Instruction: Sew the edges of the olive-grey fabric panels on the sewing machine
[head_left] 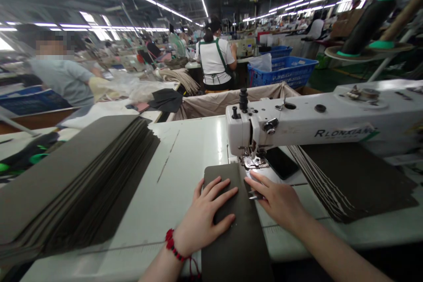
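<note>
A long dark olive fabric panel [236,246] lies on the pale sewing table, its far end by the presser foot [254,163] of a white sewing machine [297,116]. My left hand [205,216] rests flat on the panel with its fingers spread. At the panel's right edge, close to the foot, my right hand [280,202] has its index and middle fingers stretched forward. Small metal thread snips [255,195] are held in that hand, blades poking out to the left; their handles are hidden by the fingers.
A thick stack of olive panels [82,176] fills the table's left side. Another pile of panels [360,176] lies under the machine arm, beside a black phone [282,162]. Beyond the table are a cloth-lined bin [211,105], a blue crate [284,72] and co-workers.
</note>
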`<action>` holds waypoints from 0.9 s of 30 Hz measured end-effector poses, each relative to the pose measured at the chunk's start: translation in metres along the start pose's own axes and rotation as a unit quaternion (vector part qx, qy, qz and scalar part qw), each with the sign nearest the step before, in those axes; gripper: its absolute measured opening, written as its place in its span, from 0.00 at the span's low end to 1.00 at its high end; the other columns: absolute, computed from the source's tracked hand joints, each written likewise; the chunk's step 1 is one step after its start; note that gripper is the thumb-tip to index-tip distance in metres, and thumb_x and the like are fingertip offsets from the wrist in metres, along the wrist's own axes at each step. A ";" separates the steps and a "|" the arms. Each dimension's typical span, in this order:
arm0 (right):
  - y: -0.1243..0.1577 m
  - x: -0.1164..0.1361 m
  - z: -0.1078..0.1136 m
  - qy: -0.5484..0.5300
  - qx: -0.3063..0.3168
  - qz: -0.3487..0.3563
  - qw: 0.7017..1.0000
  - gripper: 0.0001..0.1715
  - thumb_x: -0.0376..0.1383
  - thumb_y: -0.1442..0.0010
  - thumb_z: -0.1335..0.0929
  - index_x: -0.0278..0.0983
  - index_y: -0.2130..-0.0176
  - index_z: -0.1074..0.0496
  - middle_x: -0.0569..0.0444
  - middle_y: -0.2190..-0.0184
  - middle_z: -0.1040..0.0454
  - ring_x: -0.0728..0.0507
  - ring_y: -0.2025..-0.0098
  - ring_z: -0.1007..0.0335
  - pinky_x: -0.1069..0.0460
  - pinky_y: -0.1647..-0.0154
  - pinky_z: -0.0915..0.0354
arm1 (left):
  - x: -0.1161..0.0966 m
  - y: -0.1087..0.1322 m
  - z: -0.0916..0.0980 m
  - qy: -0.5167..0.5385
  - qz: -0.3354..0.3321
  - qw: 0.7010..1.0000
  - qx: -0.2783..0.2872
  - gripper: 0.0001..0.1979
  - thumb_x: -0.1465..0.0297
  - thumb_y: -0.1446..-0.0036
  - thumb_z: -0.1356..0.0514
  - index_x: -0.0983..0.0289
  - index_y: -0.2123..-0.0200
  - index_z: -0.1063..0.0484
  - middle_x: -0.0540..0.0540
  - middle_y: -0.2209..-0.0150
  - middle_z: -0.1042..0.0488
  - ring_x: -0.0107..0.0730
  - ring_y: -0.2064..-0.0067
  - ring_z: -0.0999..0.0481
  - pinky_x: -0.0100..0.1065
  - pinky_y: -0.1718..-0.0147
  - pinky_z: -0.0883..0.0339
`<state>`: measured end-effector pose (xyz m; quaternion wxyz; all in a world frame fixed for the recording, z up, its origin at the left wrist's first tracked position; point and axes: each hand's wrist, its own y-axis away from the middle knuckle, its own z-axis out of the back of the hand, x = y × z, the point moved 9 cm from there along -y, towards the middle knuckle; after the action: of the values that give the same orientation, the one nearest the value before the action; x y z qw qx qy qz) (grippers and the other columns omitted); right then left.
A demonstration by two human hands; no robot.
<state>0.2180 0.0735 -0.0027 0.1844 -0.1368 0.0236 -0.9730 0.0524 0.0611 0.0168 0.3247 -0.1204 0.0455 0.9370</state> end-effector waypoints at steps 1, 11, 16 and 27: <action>0.000 0.000 0.000 0.001 0.000 0.001 1.000 0.35 0.31 0.40 0.37 0.53 0.37 0.44 0.61 0.35 0.44 0.42 0.51 0.28 0.46 0.56 0.30 | 0.000 0.000 0.000 0.003 0.001 1.000 -0.002 0.29 0.61 0.38 0.44 0.45 0.36 0.49 0.46 0.33 0.49 0.47 0.33 0.53 0.60 0.36 0.66; 0.000 0.001 0.000 0.010 -0.005 0.003 1.000 0.35 0.30 0.40 0.37 0.52 0.37 0.43 0.60 0.35 0.43 0.43 0.51 0.28 0.48 0.58 0.30 | 0.001 0.001 0.006 0.035 0.001 0.999 -0.018 0.30 0.61 0.40 0.42 0.48 0.36 0.47 0.50 0.34 0.47 0.49 0.33 0.53 0.59 0.36 0.65; 0.000 0.002 0.001 0.015 -0.001 0.004 1.000 0.36 0.29 0.41 0.38 0.52 0.37 0.43 0.60 0.35 0.43 0.43 0.52 0.27 0.48 0.59 0.30 | 0.002 0.002 0.009 0.036 0.002 0.999 -0.031 0.30 0.61 0.40 0.41 0.49 0.36 0.46 0.50 0.34 0.47 0.50 0.33 0.52 0.58 0.36 0.64; 0.002 0.001 0.002 0.014 -0.006 0.002 1.000 0.37 0.28 0.42 0.37 0.51 0.37 0.42 0.59 0.35 0.42 0.42 0.51 0.28 0.48 0.58 0.30 | 0.002 0.001 0.007 0.034 0.009 0.999 -0.028 0.30 0.62 0.39 0.42 0.48 0.36 0.47 0.49 0.33 0.49 0.49 0.32 0.54 0.59 0.36 0.64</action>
<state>0.2183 0.0715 -0.0008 0.1848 -0.1241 0.0322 -0.9744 0.0487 0.0629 0.0228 0.3109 -0.1613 0.0312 0.9361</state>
